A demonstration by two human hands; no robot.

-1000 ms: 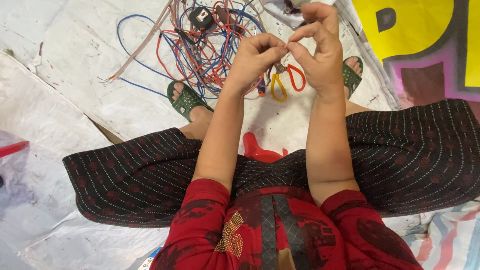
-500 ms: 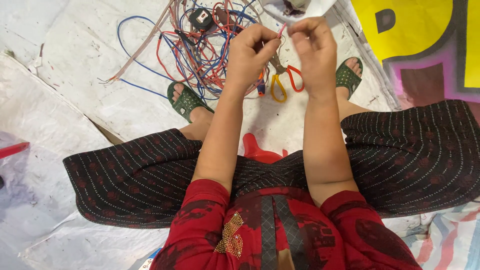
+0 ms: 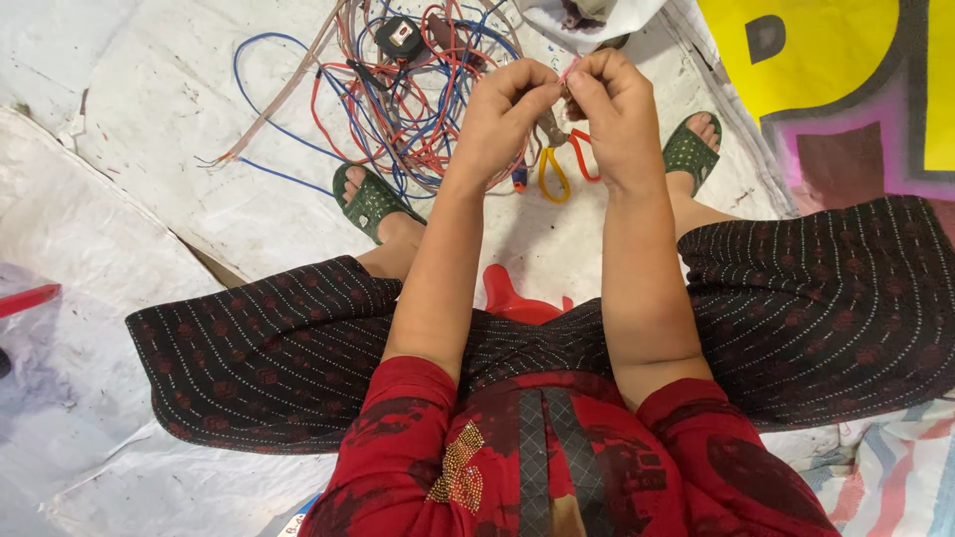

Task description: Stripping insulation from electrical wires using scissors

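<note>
My left hand and my right hand are raised together in front of me, fingertips pinched on a thin pinkish-red wire end held between them. Below the hands, on the white floor sheet, lie pliers with yellow and red handles. A tangle of red, blue and brown wires spreads on the floor just beyond my left hand, with a small black device on top of it.
I sit on a red stool with knees apart in a dark patterned skirt, feet in green sandals. A yellow and purple painted banner lies at right, a white cloth bundle at top, a red object at far left.
Both hands have shifted slightly left and come closer together, keeping their pinch on the thin wire. The view has tilted a little.
</note>
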